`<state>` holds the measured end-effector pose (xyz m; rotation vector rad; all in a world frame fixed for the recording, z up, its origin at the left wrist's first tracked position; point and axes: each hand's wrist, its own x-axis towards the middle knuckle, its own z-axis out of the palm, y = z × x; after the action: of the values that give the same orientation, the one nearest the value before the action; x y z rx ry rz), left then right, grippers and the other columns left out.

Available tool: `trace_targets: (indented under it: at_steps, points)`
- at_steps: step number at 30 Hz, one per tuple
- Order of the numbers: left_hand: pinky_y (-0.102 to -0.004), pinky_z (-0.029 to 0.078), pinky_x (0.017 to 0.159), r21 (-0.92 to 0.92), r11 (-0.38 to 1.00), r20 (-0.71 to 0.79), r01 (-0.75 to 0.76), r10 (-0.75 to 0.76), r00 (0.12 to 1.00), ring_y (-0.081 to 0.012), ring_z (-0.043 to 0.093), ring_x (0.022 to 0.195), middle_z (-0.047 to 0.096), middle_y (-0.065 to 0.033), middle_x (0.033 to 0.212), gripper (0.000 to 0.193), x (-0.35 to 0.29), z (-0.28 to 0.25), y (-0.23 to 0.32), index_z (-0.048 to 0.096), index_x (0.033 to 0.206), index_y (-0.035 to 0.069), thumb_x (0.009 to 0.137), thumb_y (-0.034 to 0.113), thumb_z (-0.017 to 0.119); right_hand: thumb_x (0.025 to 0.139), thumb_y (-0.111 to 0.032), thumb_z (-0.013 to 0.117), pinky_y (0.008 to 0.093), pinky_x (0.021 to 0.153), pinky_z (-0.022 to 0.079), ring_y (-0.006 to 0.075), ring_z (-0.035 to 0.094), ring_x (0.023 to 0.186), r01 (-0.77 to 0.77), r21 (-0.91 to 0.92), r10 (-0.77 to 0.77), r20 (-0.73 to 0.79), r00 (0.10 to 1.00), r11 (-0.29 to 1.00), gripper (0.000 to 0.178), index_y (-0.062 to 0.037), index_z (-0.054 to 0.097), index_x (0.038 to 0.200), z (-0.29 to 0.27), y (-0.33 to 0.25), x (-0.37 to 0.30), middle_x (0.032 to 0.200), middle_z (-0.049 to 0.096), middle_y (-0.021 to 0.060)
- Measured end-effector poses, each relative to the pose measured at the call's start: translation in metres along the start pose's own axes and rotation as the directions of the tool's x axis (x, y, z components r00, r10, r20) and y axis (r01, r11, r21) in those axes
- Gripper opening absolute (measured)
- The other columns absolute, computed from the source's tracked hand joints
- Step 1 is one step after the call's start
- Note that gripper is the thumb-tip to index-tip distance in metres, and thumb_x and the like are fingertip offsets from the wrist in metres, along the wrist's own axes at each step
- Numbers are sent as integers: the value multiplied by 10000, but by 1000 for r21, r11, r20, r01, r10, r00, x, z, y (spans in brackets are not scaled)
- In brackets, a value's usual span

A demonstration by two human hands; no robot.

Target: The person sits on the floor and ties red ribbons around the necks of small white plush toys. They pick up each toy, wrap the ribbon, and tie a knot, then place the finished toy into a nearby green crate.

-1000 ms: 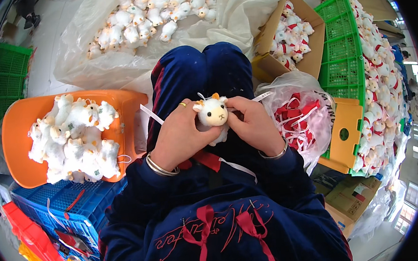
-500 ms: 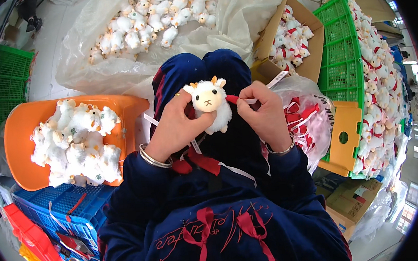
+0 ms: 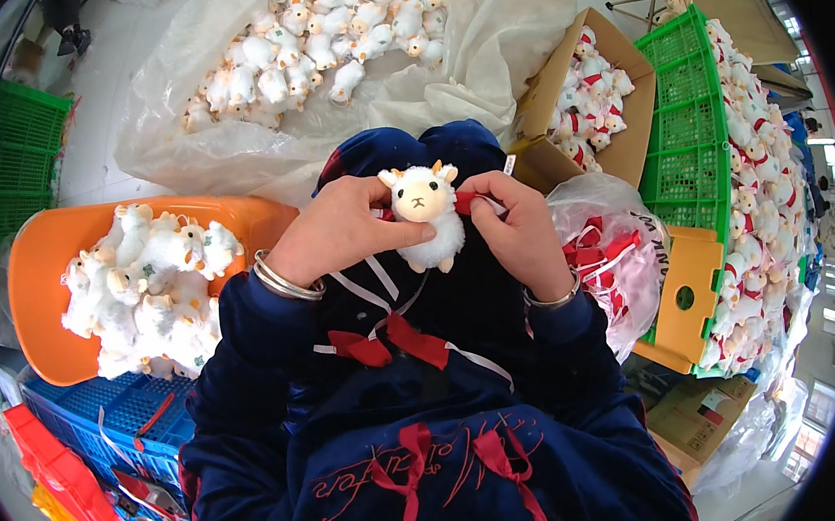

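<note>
A small white plush sheep (image 3: 429, 221) with yellow horns faces up over my lap. My left hand (image 3: 349, 225) is closed on its side, thumb across the front of its body. Beside its head, my right hand (image 3: 517, 229) pinches a red fabric piece with a white band (image 3: 477, 203); the strip seems to run behind the toy's neck, where the plush hides it. On my lap lie more red fabric pieces with white ribbons (image 3: 403, 340).
At left, an orange stool (image 3: 39, 297) bears several plush sheep, above a blue crate (image 3: 116, 415). Ahead, a clear plastic sheet (image 3: 481, 84) holds many more. To the right stand a cardboard box (image 3: 637, 89), a bag of red pieces (image 3: 630, 275) and a green crate (image 3: 681, 125).
The sheep and both hands have shifted slightly down and to the right. My right hand's red strip now sits closer against the toy's neck. The lap pieces show more.
</note>
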<state>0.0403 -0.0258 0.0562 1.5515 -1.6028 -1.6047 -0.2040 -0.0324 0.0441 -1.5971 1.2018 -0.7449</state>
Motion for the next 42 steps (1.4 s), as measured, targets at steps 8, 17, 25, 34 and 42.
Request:
trace_targets:
  at_steps: [8,17,25,34,42]
  points:
    - [-292,528,837,-16,989,-31,-148,147,989,-133,659,914,706,-59,992,491,-10,8,-3,651,1110,22,753,228,917,939,-32,619,237,693,475,79,579,776,-239,122,198,279,940,963,277,11,646,1211,-11,-21,-2,894,639,0]
    - [-271,519,788,-193,971,118,-142,167,979,-106,631,886,648,-60,926,407,-26,13,-16,612,1138,15,819,154,823,735,-136,864,357,911,509,287,625,1060,119,-80,-97,242,965,990,581,-14,586,1230,9,-14,-22,1166,577,115]
    - [-201,479,721,-173,959,36,-225,235,971,-23,549,802,623,20,909,271,-38,19,-8,689,1164,13,920,110,756,740,-68,881,364,981,496,302,583,1161,242,-33,-221,303,927,970,667,-90,604,1346,-3,5,-32,1265,516,134]
    - [-220,388,580,-214,975,45,-65,76,996,-25,441,653,499,75,709,209,-39,21,-7,704,1085,13,933,140,774,765,-28,878,380,1034,474,302,544,1245,343,47,-340,304,890,938,582,-104,642,1292,-4,16,-38,1348,491,126]
    - [-309,465,568,409,800,-322,-440,577,750,-176,601,632,626,-37,759,120,-30,38,-16,716,973,85,866,64,767,732,-38,898,383,1026,473,303,540,1215,355,29,-348,285,893,934,591,-100,654,1267,-6,10,-38,1327,514,126]
